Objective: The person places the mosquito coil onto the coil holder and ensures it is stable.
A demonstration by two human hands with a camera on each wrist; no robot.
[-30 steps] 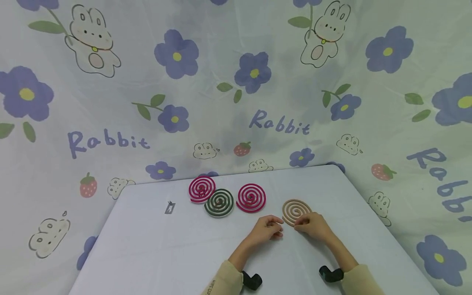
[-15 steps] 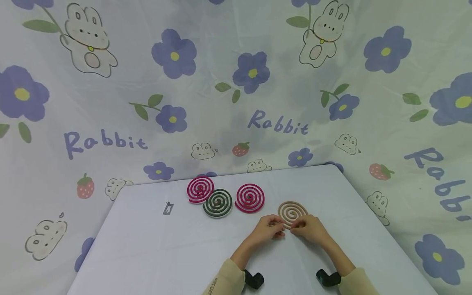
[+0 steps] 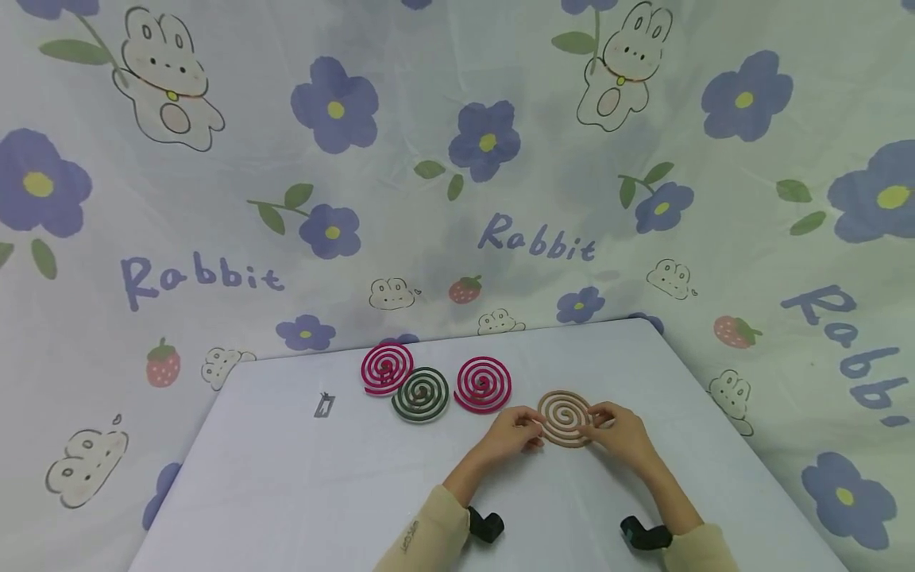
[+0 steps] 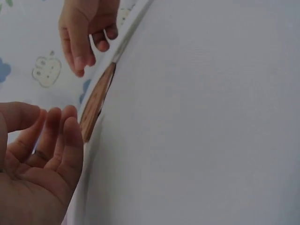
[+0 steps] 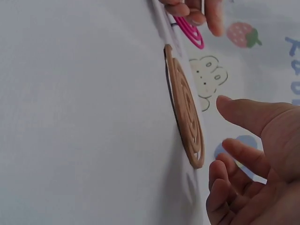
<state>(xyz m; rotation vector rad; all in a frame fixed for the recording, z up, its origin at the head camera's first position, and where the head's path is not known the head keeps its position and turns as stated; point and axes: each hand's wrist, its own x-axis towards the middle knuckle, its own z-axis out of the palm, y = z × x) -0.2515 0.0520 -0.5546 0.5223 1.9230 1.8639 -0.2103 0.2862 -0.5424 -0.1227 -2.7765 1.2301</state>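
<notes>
A tan mosquito coil (image 3: 565, 414) lies flat on the white table between the two hands. At its left edge, my left hand (image 3: 511, 433) hovers with fingers bent; in the left wrist view the thumb and forefinger of that hand (image 4: 44, 154) come together at the tips with nothing visible between them. On the other side, my right hand (image 3: 624, 437) reaches over the coil's right edge. The right wrist view shows the thumb and fingers of this hand (image 5: 258, 164) spread apart and holding nothing, beside the coil (image 5: 183, 105).
Farther left on the table lie a pink coil (image 3: 483, 384), a green coil (image 3: 421, 394) and another pink coil (image 3: 387, 368) that meets the green one. A small metal coil stand (image 3: 325, 405) lies left of them. A patterned curtain (image 3: 429, 199) hangs right behind the table.
The tan coil shifted slightly left and nearer, with the right hand at its front edge. Since then the hands have parted, the left moving left, the right moving to the coil's right edge.
</notes>
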